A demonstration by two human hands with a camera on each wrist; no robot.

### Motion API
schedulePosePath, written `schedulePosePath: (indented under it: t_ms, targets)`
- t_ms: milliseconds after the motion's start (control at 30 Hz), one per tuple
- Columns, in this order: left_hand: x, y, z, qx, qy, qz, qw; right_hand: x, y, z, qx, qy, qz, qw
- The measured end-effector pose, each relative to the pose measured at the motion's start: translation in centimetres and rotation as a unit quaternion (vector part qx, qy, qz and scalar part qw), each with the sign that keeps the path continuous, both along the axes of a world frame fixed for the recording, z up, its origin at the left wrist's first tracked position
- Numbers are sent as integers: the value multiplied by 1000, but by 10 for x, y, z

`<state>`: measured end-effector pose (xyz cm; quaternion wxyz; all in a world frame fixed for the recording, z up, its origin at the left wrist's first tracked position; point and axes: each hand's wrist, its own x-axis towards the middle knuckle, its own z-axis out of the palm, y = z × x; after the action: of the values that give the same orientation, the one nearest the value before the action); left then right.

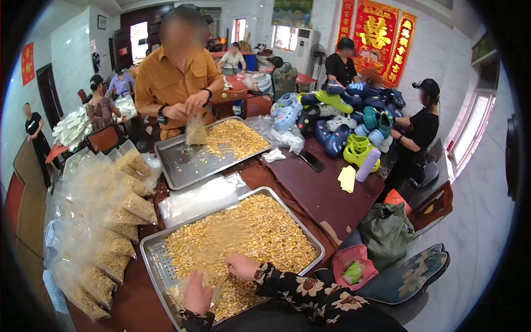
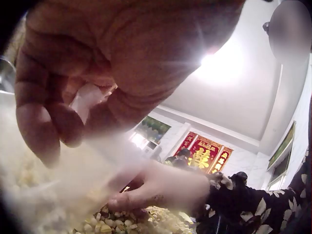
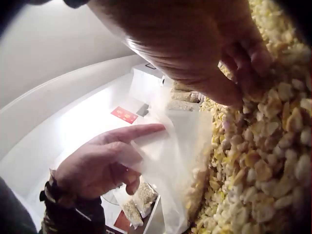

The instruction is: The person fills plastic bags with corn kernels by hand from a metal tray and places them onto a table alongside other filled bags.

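Note:
My left hand grips a clear plastic bag by its mouth, over the near left part of a metal tray. Some yellow pieces show through the lower part of the bag. Dried corn kernels are heaped across the tray, and bare perforated metal shows at its left side. Just right of the bag, my right hand is down at the kernels. In the right wrist view its fingers curl into the heap, their tips partly hidden.
Filled bags crowd the table's left side. Empty bags lie beyond my tray. Across the table, a person handles a bag over a second tray. Clogs, a phone and a purple bottle occupy the right.

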<state>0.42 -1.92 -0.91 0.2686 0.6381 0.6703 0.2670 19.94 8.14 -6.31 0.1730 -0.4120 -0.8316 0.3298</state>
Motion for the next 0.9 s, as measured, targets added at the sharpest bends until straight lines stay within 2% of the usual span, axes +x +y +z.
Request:
schedulePosePath:
  t_ms: [67,167,267,367,500,567,633,700,733,900]
  targets:
    - [2,0,1,0,10,4,1000,-1,4,6,-17,25,-25,999]
    - [6,-1,4,10,5,13,1000,-13,-2,49,-24,54,-24,998]
    - [7,-1,7,-5,6,12,1000,-29,-12,68,-20,67,10,998]
    - [5,0,3,1,0,15,1000,-38,-14,67,-36,82,64,994]
    - [2,-2,3,16,-14,9,1000,-34,-14,78,-43,74,49,995]
    - [3,-2,5,7,-17,15,1000,-29,-8,76,-64,74,-6,995]
    - [2,-2,9,0,-30,12,999,-22,-1,51,-61,56,-15,996]
    - [1,-2,3,7,-30,14,999,-14,1,38,18,-103,-23,994]
    - [0,-1,0,15,-29,15,999,-14,5,35,7,-186,12,982]
    - [0,-1,7,7,-39,18,999,-16,-17,45,52,-169,75,981]
